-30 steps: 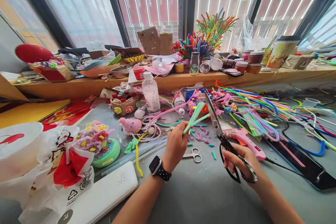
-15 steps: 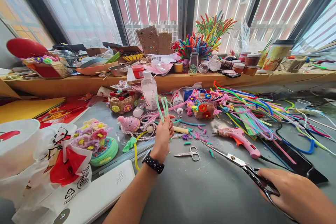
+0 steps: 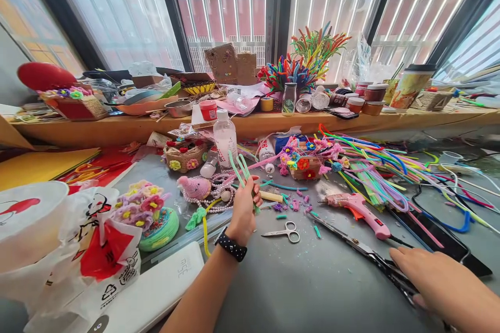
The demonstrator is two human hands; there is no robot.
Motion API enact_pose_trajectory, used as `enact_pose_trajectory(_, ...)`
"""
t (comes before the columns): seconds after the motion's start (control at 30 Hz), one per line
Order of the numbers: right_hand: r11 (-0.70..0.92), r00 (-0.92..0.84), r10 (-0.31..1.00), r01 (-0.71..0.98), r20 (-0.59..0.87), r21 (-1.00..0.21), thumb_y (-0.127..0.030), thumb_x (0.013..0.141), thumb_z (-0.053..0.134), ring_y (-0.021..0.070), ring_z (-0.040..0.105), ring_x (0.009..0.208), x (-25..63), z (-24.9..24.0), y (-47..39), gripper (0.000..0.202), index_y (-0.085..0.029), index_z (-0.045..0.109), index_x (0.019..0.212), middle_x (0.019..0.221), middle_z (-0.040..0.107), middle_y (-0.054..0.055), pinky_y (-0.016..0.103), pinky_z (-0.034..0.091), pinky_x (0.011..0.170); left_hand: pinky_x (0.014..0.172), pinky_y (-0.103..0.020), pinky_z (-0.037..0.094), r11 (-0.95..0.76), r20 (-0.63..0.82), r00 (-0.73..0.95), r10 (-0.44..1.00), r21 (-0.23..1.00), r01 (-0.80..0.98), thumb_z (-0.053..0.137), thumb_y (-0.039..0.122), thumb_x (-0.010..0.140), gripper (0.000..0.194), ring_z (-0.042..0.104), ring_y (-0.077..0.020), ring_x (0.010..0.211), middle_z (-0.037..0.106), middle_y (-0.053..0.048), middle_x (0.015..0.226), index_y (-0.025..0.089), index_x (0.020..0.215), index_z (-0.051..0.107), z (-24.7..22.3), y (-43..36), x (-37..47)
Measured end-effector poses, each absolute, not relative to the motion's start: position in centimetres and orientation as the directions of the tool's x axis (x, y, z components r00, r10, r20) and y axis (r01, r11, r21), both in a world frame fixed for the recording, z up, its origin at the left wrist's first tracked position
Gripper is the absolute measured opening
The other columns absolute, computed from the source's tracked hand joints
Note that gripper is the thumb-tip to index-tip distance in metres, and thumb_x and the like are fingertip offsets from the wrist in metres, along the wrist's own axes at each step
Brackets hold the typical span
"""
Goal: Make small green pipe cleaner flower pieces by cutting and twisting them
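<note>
My left hand (image 3: 242,213) is closed around a few pale green pipe cleaners (image 3: 242,169), whose bent tops stand up above the fingers. My right hand (image 3: 445,281) is at the handles of large scissors (image 3: 365,250), with fingers over them and the thumb below; the grip is partly hidden. The blades point away to the left, low over the table and nearly closed. Between the hands, small silver scissors (image 3: 283,232) lie on the grey table, near cut green and purple bits (image 3: 299,204). A pink glue gun (image 3: 357,208) lies just beyond the large scissors.
Colourful pipe cleaners (image 3: 375,166) are heaped at the back right, beside a dark tablet-like slab (image 3: 441,242). A plastic bottle (image 3: 225,140) stands behind my left hand. On the left are a green flower-topped piece (image 3: 160,229), a white box (image 3: 156,291) and a plastic bag (image 3: 105,255).
The large scissors have come down toward the table and their blades lie closer together. My right hand has shifted over the handles. The pipe cleaners in my left hand have tilted and dropped slightly.
</note>
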State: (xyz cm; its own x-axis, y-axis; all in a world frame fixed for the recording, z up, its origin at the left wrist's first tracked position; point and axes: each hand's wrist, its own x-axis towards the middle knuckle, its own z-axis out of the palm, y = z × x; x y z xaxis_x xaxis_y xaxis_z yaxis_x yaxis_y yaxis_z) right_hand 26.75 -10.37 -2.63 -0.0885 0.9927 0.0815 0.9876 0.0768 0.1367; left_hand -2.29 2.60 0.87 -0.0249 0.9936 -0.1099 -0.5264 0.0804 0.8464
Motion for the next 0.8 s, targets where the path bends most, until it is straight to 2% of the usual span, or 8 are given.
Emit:
enact_pose_trajectory(0.07,0.084,-0.063,0.992,0.976,-0.109,0.201,0.008,0.037,0.044,0.0249,0.063,0.059,25.9,-1.8,-9.7,0.039,-0.021,0.058,0.059,0.062,0.065,0.002,0.027,0.039,0.046,0.033,-0.013,0.02,0.068,-0.105,-0.039,0.994,0.848,-0.526,0.054,0.035,0.07,0.022,0.026,-0.0009,0.034,0.034,0.009,0.048,0.016,0.075,0.046,0.9,2.7,-2.3)
enact_pose_trajectory(0.2,0.161,-0.136,0.98,0.972,-0.148,0.172,0.002,0.051,0.05,0.0228,0.062,0.059,23.6,0.9,-7.1,0.027,-0.021,0.058,0.063,0.063,0.064,0.003,0.026,0.037,0.045,0.034,-0.013,0.021,-0.015,-0.047,-0.113,0.992,0.87,-0.494,0.052,0.034,0.071,0.019,0.028,-0.0011,0.035,0.036,0.008,0.051,0.016,0.075,0.047,0.8,2.7,-2.3)
enact_pose_trajectory(0.33,0.356,-0.363,0.931,0.927,0.037,0.118,-0.009,0.072,0.047,0.0206,0.059,0.078,18.3,3.9,-2.3,0.017,-0.018,0.058,0.081,0.083,0.062,0.008,0.027,0.043,0.059,0.035,-0.015,0.023,-0.087,-0.005,-0.209,0.978,0.899,-0.428,0.052,0.036,0.07,0.021,0.032,-0.0022,0.038,0.038,0.007,0.055,0.016,0.074,0.049,0.6,2.7,-2.2)
enact_pose_trajectory(0.43,0.48,-0.488,0.848,0.873,0.208,0.089,-0.006,0.077,0.039,0.0203,0.051,0.095,12.7,4.2,1.4,0.03,-0.012,0.053,0.103,0.103,0.057,0.012,0.028,0.041,0.076,0.036,-0.015,0.025,-0.086,-0.027,-0.265,0.964,0.91,-0.405,0.053,0.037,0.069,0.021,0.033,-0.0033,0.04,0.038,0.007,0.054,0.016,0.073,0.049,0.6,2.7,-2.1)
enact_pose_trajectory(0.57,0.543,-0.537,0.819,0.839,0.204,0.03,-0.008,0.082,0.032,0.0258,0.034,0.113,7.0,2.6,5.4,0.041,-0.006,0.035,0.123,0.13,0.034,0.017,0.037,0.036,0.086,0.039,-0.016,0.029,-0.052,-0.082,-0.315,0.945,0.917,-0.396,0.053,0.033,0.07,0.019,0.036,-0.004,0.044,0.043,0.004,0.06,0.015,0.075,0.051,0.8,2.6,-2.2)
enact_pose_trajectory(0.67,0.501,-0.492,0.852,0.865,0.176,-0.005,-0.009,0.084,0.032,0.0271,0.039,0.109,5.3,1.7,8.0,0.032,-0.004,0.046,0.112,0.116,0.048,0.021,0.039,0.038,0.082,0.039,-0.016,0.029,-0.048,-0.097,-0.324,0.941,0.91,-0.412,0.054,0.031,0.069,0.018,0.038,-0.004,0.047,0.046,0.003,0.068,0.015,0.076,0.051,1.0,2.6,-2.2)
enact_pose_trajectory(0.73,0.48,-0.473,0.872,0.877,0.126,-0.029,-0.014,0.084,0.04,0.023,0.049,0.099,5.2,1.5,9.7,0.023,-0.007,0.055,0.1,0.101,0.057,0.015,0.036,0.041,0.079,0.038,-0.016,0.029,-0.052,-0.09,-0.314,0.945,0.909,-0.414,0.053,0.031,0.069,0.018,0.038,-0.0036,0.047,0.046,0.002,0.07,0.014,0.075,0.051,1.0,2.5,-2.2)
enact_pose_trajectory(0.8,0.433,-0.427,0.899,0.9,0.097,-0.049,-0.026,0.082,0.047,0.0181,0.054,0.089,5.2,1.6,11.3,0.027,-0.013,0.05,0.106,0.105,0.053,0.008,0.037,0.045,0.074,0.038,-0.016,0.028,-0.05,-0.086,-0.3,0.95,0.907,-0.419,0.053,0.031,0.069,0.019,0.038,-0.0034,0.046,0.046,0.002,0.07,0.014,0.075,0.051,1.0,2.5,-2.1)
